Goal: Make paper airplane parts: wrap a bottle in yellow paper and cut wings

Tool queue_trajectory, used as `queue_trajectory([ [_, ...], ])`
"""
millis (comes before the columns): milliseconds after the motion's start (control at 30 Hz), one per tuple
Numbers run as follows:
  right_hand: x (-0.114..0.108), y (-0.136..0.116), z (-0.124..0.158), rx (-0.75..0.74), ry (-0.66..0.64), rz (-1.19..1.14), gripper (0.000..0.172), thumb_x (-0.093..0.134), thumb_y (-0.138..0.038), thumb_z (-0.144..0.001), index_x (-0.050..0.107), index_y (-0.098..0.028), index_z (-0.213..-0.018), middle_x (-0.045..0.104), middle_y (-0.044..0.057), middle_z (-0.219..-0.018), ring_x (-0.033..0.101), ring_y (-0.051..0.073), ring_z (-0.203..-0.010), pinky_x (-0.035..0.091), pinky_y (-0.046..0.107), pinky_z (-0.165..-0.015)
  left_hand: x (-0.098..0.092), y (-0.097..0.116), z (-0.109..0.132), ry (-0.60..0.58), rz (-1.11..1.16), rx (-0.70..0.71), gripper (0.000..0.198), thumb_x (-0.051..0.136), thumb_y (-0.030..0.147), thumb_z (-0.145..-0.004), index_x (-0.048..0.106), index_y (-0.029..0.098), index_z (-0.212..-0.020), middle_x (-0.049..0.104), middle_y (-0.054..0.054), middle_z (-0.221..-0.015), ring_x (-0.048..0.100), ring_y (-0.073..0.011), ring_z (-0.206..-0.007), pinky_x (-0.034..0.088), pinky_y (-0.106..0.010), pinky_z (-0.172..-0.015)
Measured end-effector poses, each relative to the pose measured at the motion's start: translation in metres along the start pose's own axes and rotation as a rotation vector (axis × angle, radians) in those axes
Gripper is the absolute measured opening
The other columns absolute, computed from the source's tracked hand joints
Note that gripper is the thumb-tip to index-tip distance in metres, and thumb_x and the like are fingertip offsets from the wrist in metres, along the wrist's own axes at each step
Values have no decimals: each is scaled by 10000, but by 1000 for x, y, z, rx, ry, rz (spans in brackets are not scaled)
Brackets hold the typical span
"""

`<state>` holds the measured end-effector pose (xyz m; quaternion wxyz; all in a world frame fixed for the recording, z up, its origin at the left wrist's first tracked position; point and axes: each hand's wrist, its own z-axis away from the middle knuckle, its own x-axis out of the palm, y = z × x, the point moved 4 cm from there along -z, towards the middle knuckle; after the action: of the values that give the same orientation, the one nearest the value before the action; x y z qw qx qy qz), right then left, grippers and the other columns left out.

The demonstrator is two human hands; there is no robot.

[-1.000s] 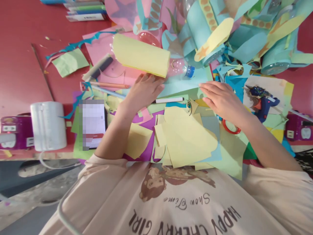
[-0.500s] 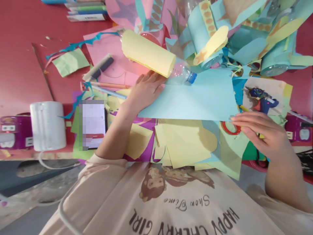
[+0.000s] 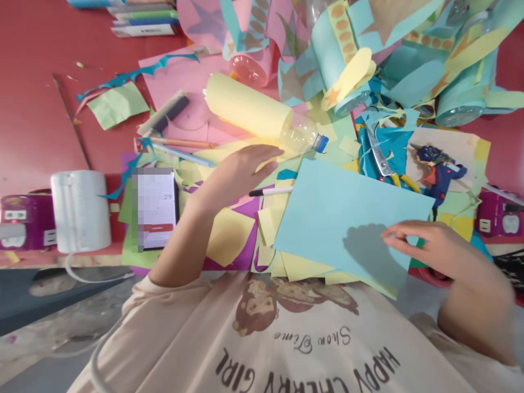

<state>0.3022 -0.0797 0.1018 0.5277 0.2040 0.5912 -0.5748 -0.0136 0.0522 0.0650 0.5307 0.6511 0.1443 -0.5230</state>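
Blue sheet (image 3: 319, 204) is lying on supporting papers (image 3: 303, 267). You're holding your left hand (image 3: 239, 173) outstretched, right hand (image 3: 442, 248) curled (grip unclear).

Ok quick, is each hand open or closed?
Left hand: open, empty.
Right hand: half-open, loosely curled above the light-blue rectangular paper sheet, holding nothing.

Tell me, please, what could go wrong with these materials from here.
The bottle lies on its side and might roll if the left hand nudges it. The marker is partly under the blue sheet, so it could be overlooked or knocked. The scissors lie beside that sheet and might snag its edge.
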Motion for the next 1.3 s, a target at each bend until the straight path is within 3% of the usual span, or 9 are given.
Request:
queue_trajectory([
  [100,20,-22,-24,-111,146,49,140,535,-331,-931,644,-243,-937,700,88,-1157,684,251,-1041,595,411,-853,6,12,16,-15,79,44,394,378,357,-967,594,193,-1252,650,-66,-1292,601,-205,-1194,462,-357,-1039],
  [300,47,-18,-58,-116,195,236,543,497,-361,-949,360,-170,-1438,414,211,-1492,366,348,-1420,434,556,-1081,31,28,48,18,222,110,282,385,280,-984,612,194,-1126,688,-76,-1129,641,-183,-1087,520,-311,-917],
  [500,40,13,-77,-15,333,267,518,527,-324,-925,405,-160,-1401,612,173,-1188,516,344,-1244,440,563,-1034,55,26,63,74,213,50,197,412,190,-957,588,171,-1042,686,-89,-1048,669,-179,-928,553,-304,-789],
  [667,35,21,-80,18,420,218,249,499,-286,-916,605,-228,-1134,609,86,-904,612,290,-942,531,496,-871,59,20,68,98,225,56,218,382,174,-966,560,185,-1091,673,-107,-1126,665,-184,-1013,558,-308,-826],
  [833,-1,25,-58,35,487,52,94,507,-194,-840,587,-241,-824,634,75,-922,650,265,-894,544,438,-814,53,24,68,158,101,73,226,401,142,-956,569,184,-1100,678,-100,-1149,654,-201,-1080,565,-357,-892],
  [933,-26,34,-36,261,512,7,103,519,-169,-773,547,-266,-794,633,33,-773,636,250,-732,516,400,-682,55,38,69,232,-76,147,229,422,131,-946,608,163,-1076,697,-109,-1141,671,-215,-1050,577,-368,-876],
  [1067,-38,35,-18,424,385,68,86,457,-224,-791,516,-288,-797,522,12,-657,508,212,-545,450,393,-589,81,69,74,96,-255,426,327,494,222,-942,589,186,-1252,595,-101,-1373,556,-263,-1282,493,-433,-1052],
  [1167,-35,29,-18,396,336,101,106,456,-214,-781,522,-296,-790,581,19,-684,509,205,-505,451,379,-538,97,74,74,-38,-335,430,543,541,419,-923,444,244,-1427,425,-98,-1522,437,-282,-1391,420,-478,-1118],
  [1300,-28,20,-28,214,392,189,137,466,-145,-751,535,-263,-750,658,52,-723,624,239,-622,484,363,-563,94,56,67,-94,-340,375,557,498,414,-945,384,263,-1469,355,-91,-1562,350,-278,-1443,344,-476,-1165],
])
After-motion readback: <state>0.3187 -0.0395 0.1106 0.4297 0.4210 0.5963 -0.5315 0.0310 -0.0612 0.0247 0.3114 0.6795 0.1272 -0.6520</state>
